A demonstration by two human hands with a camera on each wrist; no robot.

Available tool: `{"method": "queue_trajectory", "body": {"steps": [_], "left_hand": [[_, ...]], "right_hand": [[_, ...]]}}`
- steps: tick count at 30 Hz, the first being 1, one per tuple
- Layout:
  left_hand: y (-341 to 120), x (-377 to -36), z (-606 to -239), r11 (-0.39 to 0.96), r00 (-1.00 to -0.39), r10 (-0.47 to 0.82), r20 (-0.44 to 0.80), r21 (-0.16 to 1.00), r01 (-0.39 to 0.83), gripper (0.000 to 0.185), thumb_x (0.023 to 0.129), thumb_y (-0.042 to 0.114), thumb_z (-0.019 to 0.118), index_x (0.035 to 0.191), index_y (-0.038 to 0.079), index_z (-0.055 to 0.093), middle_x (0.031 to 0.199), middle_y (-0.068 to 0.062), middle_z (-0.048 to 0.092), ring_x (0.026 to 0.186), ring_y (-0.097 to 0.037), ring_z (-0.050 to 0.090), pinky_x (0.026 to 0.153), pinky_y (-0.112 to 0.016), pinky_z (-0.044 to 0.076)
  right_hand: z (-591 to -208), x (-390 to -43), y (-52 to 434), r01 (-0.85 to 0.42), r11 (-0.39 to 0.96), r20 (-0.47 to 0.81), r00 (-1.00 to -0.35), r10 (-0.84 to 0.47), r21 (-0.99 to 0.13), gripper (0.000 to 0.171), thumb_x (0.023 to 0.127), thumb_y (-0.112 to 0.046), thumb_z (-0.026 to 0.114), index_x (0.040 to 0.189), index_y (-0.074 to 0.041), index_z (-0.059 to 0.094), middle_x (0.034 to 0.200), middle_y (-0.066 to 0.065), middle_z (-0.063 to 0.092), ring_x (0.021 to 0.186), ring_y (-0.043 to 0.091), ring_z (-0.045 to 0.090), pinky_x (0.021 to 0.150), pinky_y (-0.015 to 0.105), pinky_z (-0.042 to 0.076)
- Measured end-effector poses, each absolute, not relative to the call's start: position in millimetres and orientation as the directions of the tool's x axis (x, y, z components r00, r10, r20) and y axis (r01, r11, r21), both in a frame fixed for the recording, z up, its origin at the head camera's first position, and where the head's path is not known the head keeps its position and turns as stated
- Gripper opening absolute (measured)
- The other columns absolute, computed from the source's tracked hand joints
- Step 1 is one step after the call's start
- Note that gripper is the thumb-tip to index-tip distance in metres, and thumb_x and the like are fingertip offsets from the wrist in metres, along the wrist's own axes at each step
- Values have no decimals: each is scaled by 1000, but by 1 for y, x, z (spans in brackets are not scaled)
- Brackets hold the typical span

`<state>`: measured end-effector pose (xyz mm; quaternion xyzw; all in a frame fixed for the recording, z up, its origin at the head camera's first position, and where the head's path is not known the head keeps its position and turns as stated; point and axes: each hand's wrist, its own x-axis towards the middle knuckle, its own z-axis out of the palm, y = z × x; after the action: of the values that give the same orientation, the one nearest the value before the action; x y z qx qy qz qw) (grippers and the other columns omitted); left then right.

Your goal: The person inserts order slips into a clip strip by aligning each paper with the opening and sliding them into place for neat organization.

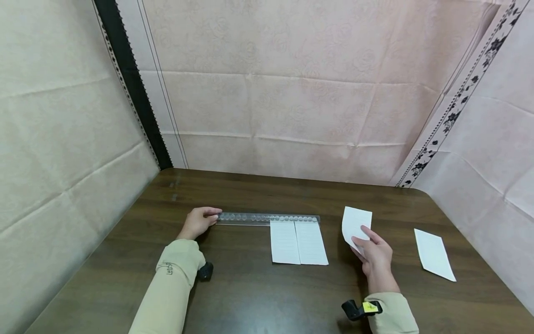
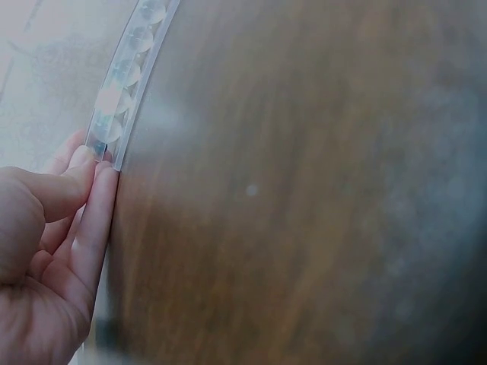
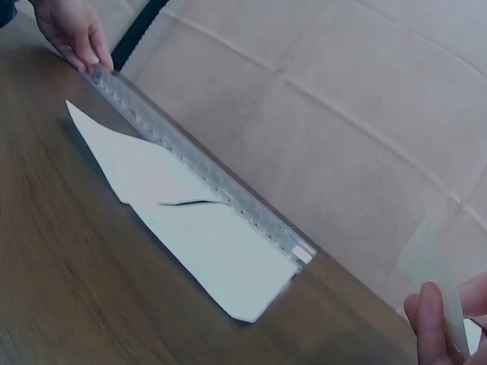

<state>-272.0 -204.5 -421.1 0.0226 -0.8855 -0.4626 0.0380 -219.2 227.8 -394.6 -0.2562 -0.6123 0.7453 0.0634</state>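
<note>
A long clear plastic strip with a row of round clear shapes lies across the table. My left hand pinches its left end between thumb and fingers; the left wrist view shows this grip up close. Along the right part of the strip, two white lined paper sheets lie side by side, their top edges overlapping it. To the right of them, my right hand holds a small white paper sheet raised over the table, thumb on one face and fingers on the other. This sheet bends slightly.
Another white sheet lies on the brown wooden table, right of my right hand. Pale cloth walls stand behind the table and at both sides. Black wrist devices sit at my sleeves.
</note>
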Motion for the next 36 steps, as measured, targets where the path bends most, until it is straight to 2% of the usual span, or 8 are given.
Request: {"method": "queue_trajectory", "body": {"steps": [15,23,25,29,33,36], "left_hand": [[-204,-269,-419,555,-997,-70,41,832,-5,23,91,3,58,113,1,66,115,-19,61,90,-20,63,77,-30,52],[-203,-269,-418,550,-996,-76,42,835,-7,23,91,4,58,113,1,67,114,-18,62,91,-20,62,77,-30,52],[-203,-270,-419,551,-996,-79,40,835,-10,23,91,4,58,113,1,67,114,-18,62,92,-20,62,77,-30,52],[-203,-270,-418,549,-996,-83,35,836,-16,23,91,4,58,112,1,67,114,-18,62,92,-20,63,77,-29,52],[-203,-270,-418,550,-996,-84,32,835,-20,23,91,5,59,113,2,67,114,-17,62,91,-19,62,77,-29,52],[-204,-270,-419,554,-996,-81,30,832,-21,23,91,5,59,113,2,67,114,-17,62,91,-19,62,77,-30,52]], "right_hand": [[-390,-222,204,232,-186,-288,-877,385,-955,57,83,1,67,136,-8,49,149,13,26,100,21,52,72,24,53],[-394,-224,189,252,-188,-306,-880,363,-949,58,81,1,68,136,-8,49,150,14,23,115,27,44,70,24,53],[-395,-224,187,261,-184,-312,-881,355,-948,59,81,1,69,136,-8,49,150,15,23,117,28,42,74,25,52],[-396,-224,181,265,-181,-314,-884,347,-947,59,81,1,69,136,-8,49,150,16,24,118,30,41,75,27,51],[-398,-225,176,252,-189,-304,-888,344,-949,57,81,3,69,134,-6,50,146,19,31,112,31,45,70,26,53],[-400,-225,173,254,-189,-306,-888,343,-949,55,81,4,68,132,-4,52,143,20,34,109,31,47,71,27,53]]}}
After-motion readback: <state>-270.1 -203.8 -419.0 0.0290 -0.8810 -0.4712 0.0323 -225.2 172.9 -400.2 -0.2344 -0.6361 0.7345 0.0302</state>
